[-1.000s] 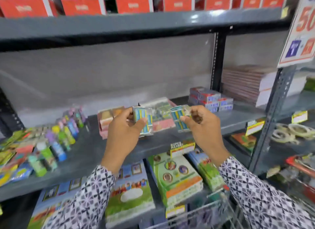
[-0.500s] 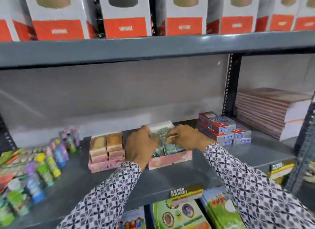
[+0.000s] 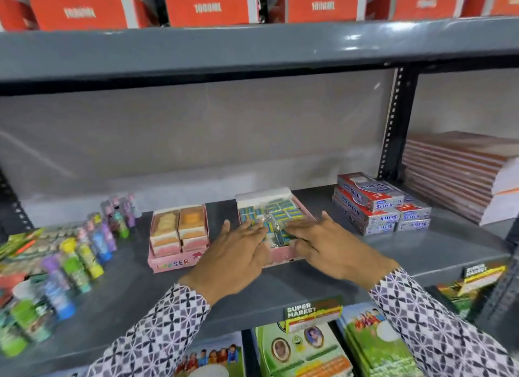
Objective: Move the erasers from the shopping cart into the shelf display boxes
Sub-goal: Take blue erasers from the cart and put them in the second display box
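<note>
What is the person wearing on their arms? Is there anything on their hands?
Both arms wear long sleeves: the left sleeve and right sleeve share a white and dark grey pattern of little diamonds and petal shapes, ending at the wrists. The left hand and right hand are bare, with no gloves or rings that I can see.

Glossy painted metal shelf (image 3: 323,275) lying beneath the fingers (image 3: 247,230); film-wrapped erasers (image 3: 283,215) glinting just beyond them in a matt pink cardboard box (image 3: 283,257); patterned cloth sleeves (image 3: 157,331).
</note>
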The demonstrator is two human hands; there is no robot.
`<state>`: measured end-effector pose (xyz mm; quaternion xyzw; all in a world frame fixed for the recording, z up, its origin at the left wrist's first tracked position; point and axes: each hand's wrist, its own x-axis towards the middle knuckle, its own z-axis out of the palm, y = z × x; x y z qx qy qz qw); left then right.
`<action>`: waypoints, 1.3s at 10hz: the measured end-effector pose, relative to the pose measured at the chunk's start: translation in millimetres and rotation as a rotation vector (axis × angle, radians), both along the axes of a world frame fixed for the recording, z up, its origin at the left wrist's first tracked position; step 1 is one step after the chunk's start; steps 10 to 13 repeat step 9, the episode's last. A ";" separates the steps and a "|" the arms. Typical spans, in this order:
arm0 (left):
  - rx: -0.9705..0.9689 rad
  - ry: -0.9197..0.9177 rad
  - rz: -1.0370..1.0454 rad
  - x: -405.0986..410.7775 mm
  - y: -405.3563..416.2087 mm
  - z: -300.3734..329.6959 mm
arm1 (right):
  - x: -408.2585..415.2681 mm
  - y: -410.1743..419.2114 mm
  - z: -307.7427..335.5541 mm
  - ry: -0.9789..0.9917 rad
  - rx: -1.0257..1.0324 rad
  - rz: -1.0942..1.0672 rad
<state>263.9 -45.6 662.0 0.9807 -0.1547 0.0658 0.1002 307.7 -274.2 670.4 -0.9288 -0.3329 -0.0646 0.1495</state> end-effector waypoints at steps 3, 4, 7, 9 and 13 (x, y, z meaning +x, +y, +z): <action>-0.005 -0.193 0.047 7.2 -4.6 11.9 | 10.8 -3.7 16.4 0.094 -0.056 -0.008; 0.070 -0.031 0.053 29.0 -6.7 16.5 | 26.4 4.3 19.4 0.058 -0.068 0.000; 0.203 0.159 0.025 43.4 -3.9 11.0 | 43.1 11.6 8.8 0.100 -0.196 0.026; 0.177 0.037 0.068 22.8 -10.3 24.6 | 28.7 16.9 18.8 0.198 -0.126 -0.040; 0.177 0.037 0.068 22.8 -10.3 24.6 | 28.7 16.9 18.8 0.198 -0.126 -0.040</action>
